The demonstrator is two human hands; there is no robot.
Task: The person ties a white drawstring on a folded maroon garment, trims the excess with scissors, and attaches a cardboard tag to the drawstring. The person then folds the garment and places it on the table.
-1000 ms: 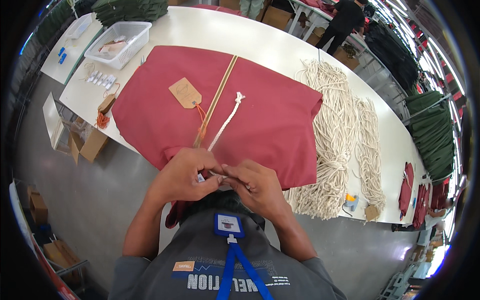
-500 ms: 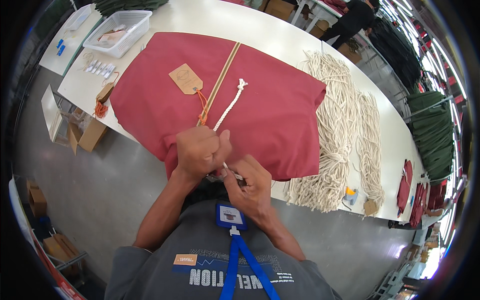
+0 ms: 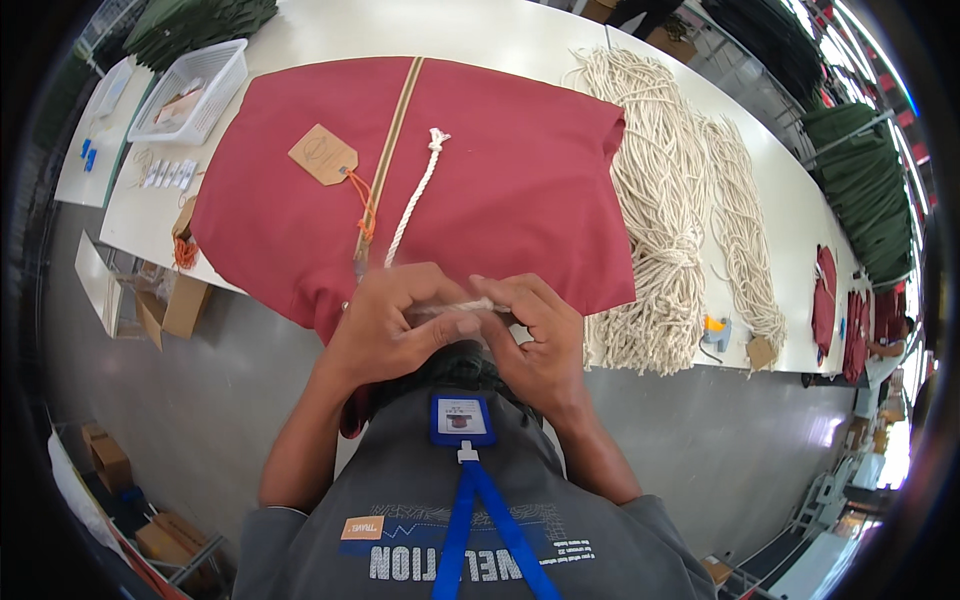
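A large maroon fabric bag (image 3: 510, 200) with a brown zipper strip (image 3: 397, 110) lies on the white table at my waist. A kraft tag (image 3: 320, 152) on orange string (image 3: 365, 205) and a knotted white rope (image 3: 413, 195) lie on it. At the bag's near edge, my left hand (image 3: 405, 325) curls its fingers and thumb on a short piece of white rope (image 3: 475, 305). My right hand (image 3: 530, 335) grips the same piece from the other side, just beside it. The fingertips are partly blurred and hidden.
White table (image 3: 470, 30) holds rope bundles (image 3: 645, 230), a white plastic basket (image 3: 190, 95), a gray-yellow tool (image 3: 718, 335) and maroon fabric (image 3: 823, 300). Green fabric stacks (image 3: 855, 190) stand at right and back. Cardboard boxes (image 3: 185, 305) are at left. Another person (image 3: 885, 350) is at far right.
My left hand rose over the rope, then came down beside my right hand. Both now meet on the white rope piece, held more level. The view has shifted, the bag appearing higher and leftward.
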